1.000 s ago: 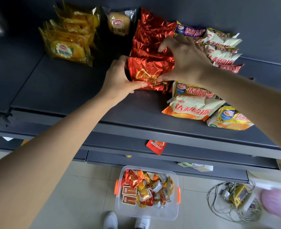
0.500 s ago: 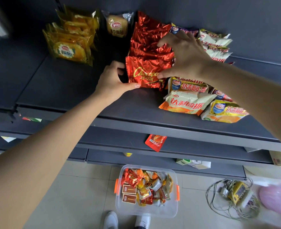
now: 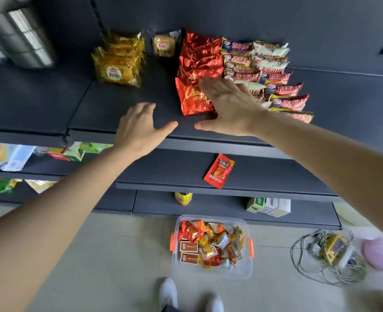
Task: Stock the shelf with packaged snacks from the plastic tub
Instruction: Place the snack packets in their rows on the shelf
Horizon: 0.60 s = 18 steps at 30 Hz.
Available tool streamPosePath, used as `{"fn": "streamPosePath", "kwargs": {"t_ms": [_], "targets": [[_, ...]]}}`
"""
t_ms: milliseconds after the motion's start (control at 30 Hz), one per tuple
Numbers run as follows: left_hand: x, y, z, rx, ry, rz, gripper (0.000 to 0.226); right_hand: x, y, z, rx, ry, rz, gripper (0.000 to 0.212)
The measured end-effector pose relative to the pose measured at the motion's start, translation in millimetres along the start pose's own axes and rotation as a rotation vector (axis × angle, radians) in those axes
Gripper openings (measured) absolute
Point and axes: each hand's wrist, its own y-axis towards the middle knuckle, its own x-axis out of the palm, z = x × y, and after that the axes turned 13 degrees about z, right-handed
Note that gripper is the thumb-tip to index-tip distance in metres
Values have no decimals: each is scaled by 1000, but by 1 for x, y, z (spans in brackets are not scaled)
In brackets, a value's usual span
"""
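two hands [image 3: 138, 129], one plastic tub [image 3: 242, 270], one red sachet [image 3: 218, 171], one bun packet [image 3: 164, 45], two white shoes [image 3: 168, 291]

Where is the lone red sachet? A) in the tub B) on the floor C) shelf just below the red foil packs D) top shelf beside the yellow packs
C: the red sachet lies alone on the shelf directly under the one holding the red foil packs.

Pale tiled floor [image 3: 118, 255] across lower field. I see two white shoes [image 3: 168, 291] at bottom centre, toes pointing up-frame. Yellow device [image 3: 333, 248] on floor at right, within loose tangle of grey cables [image 3: 303, 266]. Pink rounded object [image 3: 382, 253] just beside device, blurred; I cannot identify it. Window [image 3: 21, 39] top left, blurred.
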Motion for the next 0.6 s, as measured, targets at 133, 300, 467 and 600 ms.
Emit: {"fn": "streamPosePath", "kwargs": {"t_ms": [133, 300, 467, 600], "targets": [[-5, -38, 3, 63, 84, -35, 82, 12, -36, -14, -64, 8, -37, 92], [9, -90, 14, 33, 100, -41, 80, 38, -92, -16, -74, 27, -113, 94], [34, -138, 28, 33, 119, -83, 80, 71, -147, -1, -68, 5, -232, 96], [64, -170, 30, 30, 147, -153, 81, 103, -176, 13, -47, 24, -298, 97]]}}
